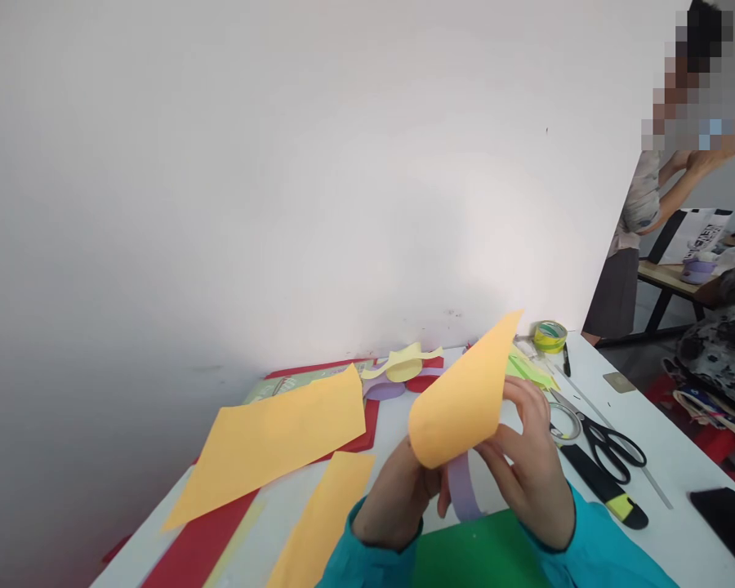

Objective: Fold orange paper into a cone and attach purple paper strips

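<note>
Both of my hands hold a small orange paper sheet (pixel 465 400) that curves over in the air above the table. My left hand (pixel 398 498) is closed at its lower left edge, with most of the fingers hidden behind the paper. At the lower right edge, my right hand (pixel 532 465) pinches it with bent fingers. A purple paper strip (pixel 464 488) shows just below, between my hands. Under my wrists lies a green paper sheet (pixel 478 551). A larger orange sheet (pixel 275 445) and another orange piece (pixel 324 523) rest to the left.
Black-handled scissors (pixel 606 445), a black and yellow utility knife (pixel 603 486) and a tape roll (pixel 550 336) lie on the right. Curled yellow paper (pixel 406 363) sits near the wall. A dark flat object (pixel 728 523) is at the right edge. Another person (pixel 643 196) stands beyond the table.
</note>
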`<state>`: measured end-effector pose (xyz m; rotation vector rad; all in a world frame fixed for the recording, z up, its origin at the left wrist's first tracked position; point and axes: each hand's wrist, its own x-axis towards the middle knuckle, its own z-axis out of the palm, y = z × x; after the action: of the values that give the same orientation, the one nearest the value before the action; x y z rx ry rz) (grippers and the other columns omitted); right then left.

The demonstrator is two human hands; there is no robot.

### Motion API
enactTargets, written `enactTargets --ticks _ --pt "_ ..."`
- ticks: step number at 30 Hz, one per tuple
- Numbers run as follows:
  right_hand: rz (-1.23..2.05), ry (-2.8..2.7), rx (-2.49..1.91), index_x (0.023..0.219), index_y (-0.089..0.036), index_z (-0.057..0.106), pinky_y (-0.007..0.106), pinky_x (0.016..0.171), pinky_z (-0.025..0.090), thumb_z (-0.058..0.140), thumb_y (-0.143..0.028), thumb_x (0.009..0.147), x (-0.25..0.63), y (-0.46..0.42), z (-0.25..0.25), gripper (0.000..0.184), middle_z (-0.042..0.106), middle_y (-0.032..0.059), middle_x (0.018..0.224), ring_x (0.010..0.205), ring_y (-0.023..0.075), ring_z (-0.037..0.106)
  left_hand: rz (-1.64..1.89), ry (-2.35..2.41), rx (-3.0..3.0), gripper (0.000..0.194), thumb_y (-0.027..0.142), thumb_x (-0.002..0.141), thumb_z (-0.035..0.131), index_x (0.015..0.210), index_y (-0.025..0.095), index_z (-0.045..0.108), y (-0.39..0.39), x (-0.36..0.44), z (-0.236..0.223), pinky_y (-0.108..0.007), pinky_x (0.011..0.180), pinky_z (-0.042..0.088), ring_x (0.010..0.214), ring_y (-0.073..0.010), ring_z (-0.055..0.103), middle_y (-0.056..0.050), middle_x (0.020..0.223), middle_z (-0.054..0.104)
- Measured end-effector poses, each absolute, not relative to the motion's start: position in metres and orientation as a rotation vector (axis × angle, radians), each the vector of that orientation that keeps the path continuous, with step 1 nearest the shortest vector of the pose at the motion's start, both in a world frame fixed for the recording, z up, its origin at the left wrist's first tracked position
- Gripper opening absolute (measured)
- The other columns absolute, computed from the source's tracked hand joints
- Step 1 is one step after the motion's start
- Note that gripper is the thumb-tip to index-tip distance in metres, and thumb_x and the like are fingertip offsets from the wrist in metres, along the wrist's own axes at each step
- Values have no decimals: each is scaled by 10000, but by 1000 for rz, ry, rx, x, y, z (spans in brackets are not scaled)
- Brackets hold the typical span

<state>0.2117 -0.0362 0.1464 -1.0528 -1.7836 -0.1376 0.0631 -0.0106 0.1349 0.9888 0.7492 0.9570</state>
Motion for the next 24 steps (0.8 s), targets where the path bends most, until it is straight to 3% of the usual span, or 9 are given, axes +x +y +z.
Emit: enactTargets --ticks 2,6,8,13,19,24 --pt "61 -1688 -1094 867 -266 634 498 894 363 503 -172 825 213 -34 146 167 454 77 1149 1120 277 404 1026 831 1086 441 412 748 542 383 165 524 -8 57 142 -250 443 303 402 -108 402 -12 347 430" --pt "560 -1433 -1095 785 -247 654 394 821 444 559 -271 804 215 -25 142 100 517 69 1007 997 230 505 1252 1001 1225 144 311 663 676 623 176 647 -8 52 148 -227 480 326 495 -103 408 5 523 536" --pt "708 -1397 -1077 738 -227 649 349 768 459 589 -280 778 214 -22 140 90 538 51 901 892 201 540 1263 1030 1319 146 293 646 699 748 192 674 -9 54 147 -232 497 343 521 -113 415 10 550 534" --pt "701 -1519 -1171 651 -199 638 286 613 424 578 -297 782 210 -26 143 175 481 6 679 679 154 501 1209 978 1472 119 299 640 701 659 181 706 -11 60 148 -244 491 349 530 -127 416 -11 549 542" --pt "639 -1502 -1188 670 -195 637 294 599 407 498 -396 834 214 -30 151 294 536 23 670 656 160 496 1132 988 1271 221 361 652 683 588 150 690 -6 56 151 -226 426 309 430 -93 394 2 454 514" --pt "614 -1479 -1136 694 -203 648 296 613 424 522 -375 828 221 -31 151 252 561 35 703 693 170 526 1106 977 1210 221 352 627 705 568 141 676 -2 54 150 -220 430 315 420 -85 404 6 442 514"
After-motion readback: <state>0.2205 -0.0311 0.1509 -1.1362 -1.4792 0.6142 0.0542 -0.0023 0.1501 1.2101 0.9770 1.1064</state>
